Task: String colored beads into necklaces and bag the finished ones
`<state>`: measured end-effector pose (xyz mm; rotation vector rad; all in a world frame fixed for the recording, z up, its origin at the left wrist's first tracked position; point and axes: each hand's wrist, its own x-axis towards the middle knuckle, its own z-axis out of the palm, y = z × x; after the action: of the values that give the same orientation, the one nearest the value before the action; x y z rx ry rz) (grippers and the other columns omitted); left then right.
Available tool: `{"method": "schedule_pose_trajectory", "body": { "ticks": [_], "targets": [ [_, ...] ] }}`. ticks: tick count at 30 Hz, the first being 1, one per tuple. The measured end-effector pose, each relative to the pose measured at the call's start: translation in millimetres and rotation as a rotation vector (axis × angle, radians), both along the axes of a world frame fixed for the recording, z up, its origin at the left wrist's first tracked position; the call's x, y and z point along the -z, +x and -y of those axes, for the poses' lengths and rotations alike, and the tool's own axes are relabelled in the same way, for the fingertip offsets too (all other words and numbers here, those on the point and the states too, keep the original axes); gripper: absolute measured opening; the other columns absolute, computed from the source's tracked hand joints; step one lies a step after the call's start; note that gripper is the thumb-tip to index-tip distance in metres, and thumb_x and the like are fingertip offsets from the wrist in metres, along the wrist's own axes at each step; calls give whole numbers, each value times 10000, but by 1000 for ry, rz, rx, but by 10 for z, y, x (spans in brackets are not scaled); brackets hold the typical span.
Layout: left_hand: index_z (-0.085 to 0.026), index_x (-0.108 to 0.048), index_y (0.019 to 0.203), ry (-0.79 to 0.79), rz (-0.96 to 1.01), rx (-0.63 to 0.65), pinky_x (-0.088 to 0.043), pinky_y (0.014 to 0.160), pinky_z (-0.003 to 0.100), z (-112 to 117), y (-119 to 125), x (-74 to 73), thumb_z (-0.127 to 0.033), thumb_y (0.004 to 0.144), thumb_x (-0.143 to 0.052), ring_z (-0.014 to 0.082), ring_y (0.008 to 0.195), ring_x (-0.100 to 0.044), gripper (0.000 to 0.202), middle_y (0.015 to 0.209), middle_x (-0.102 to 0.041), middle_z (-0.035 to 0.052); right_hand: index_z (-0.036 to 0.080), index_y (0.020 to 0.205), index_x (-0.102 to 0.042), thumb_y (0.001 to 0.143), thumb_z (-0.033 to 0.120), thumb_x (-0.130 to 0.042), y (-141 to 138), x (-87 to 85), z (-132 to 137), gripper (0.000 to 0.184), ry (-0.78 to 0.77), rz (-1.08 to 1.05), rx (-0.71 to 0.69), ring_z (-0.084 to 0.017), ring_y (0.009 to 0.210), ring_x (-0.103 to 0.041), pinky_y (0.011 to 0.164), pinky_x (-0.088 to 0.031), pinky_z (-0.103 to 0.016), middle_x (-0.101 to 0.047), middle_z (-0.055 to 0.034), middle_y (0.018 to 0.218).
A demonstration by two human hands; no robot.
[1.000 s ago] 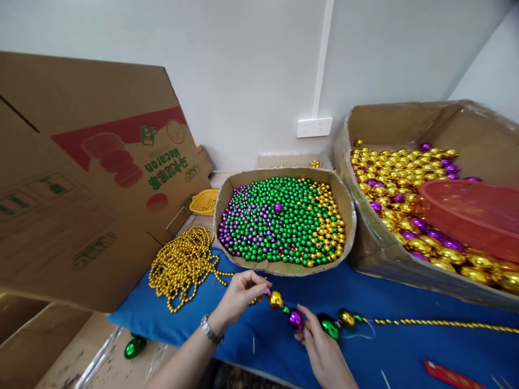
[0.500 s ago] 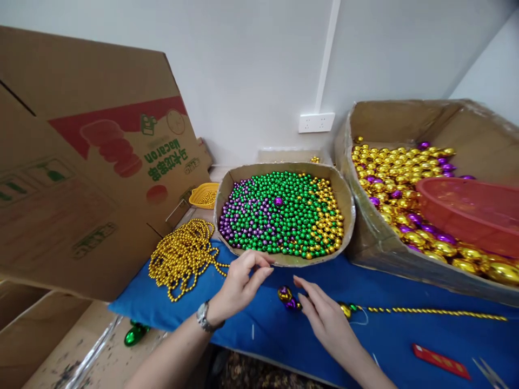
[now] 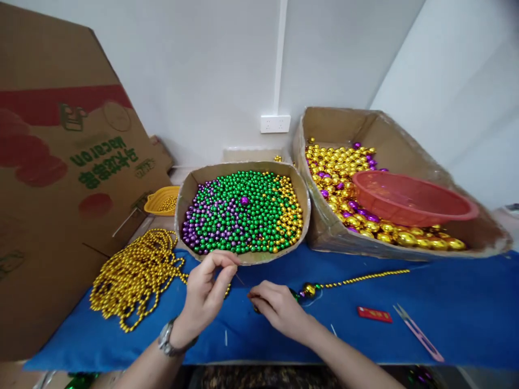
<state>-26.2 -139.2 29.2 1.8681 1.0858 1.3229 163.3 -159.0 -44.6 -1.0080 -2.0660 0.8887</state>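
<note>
My left hand [image 3: 211, 292], with a watch on its wrist, is closed in a pinch in front of the bead box. A thin needle-like line [image 3: 240, 279] runs from its fingertips toward the right hand. My right hand [image 3: 281, 310] is closed on a bead strand, its fingertips mostly covering the beads there. Behind that hand the strand continues with a large gold bead [image 3: 310, 290], small green and purple beads and a thin white thread. From there a row of small gold beads [image 3: 365, 279] stretches right across the blue cloth [image 3: 324, 348].
A box [image 3: 303, 237] of green, purple and gold beads stands ahead. Right of it, a larger carton [image 3: 326, 240] holds gold and purple beads and a red basket [image 3: 413, 202]. Gold bead chains [image 3: 133, 275], a big carton [image 3: 93, 216], a red packet [image 3: 375, 314] and pink snips [image 3: 419, 332] lie around.
The view has swung right. My right hand's fingers have closed over the purple and gold beads that showed beside them. The two hands are now nearer, with the needle-like line between them.
</note>
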Motion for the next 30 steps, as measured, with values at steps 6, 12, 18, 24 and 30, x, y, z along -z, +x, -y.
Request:
{"method": "schedule_pose_trajectory", "body": {
  "ticks": [6,12,18,24,30],
  "targets": [
    [-230,-490,1161,-157,265,35,-492,640,255,143,85,297,-234,906,-497,154,821,-592,255,1115,-584,89,193,974,-631,949,255,-438,136,-46,-51,205,-25,-41,73,-156,805,-612,708,-455,-251,-667,-47,872],
    [-181,-380,1320,-627,41,419,-462,511,219,253,424,844,-328,792,-662,117,557,-552,616,735,-592,-2,201,922,-635,917,275,-502,194,-236,-122,153,-118,-108,118,-130,728,-625,672,-461,-222,-671,-3,804],
    [-186,-560,1071,-299,-201,405,-539,669,256,30,659,867,-254,916,-440,155,802,-647,208,1104,-595,87,184,950,-599,934,355,-464,385,-461,-63,218,-218,-250,206,-106,578,-582,530,-466,-202,-616,6,684],
    [-238,-495,1213,52,-710,293,-532,810,295,-50,517,1102,-26,836,-387,180,1022,-616,446,1370,-470,84,239,1011,-604,847,376,-625,889,-972,177,215,-147,-674,489,-96,532,-534,468,-442,-220,-561,5,721],
    [-222,-474,1259,102,-942,342,-531,800,310,-57,213,1358,22,770,-387,199,1001,-623,553,1416,-439,80,266,919,-621,845,352,-631,1406,-1105,354,114,55,-707,735,-103,534,-487,421,-378,-243,-491,-19,714]
  ]
}}
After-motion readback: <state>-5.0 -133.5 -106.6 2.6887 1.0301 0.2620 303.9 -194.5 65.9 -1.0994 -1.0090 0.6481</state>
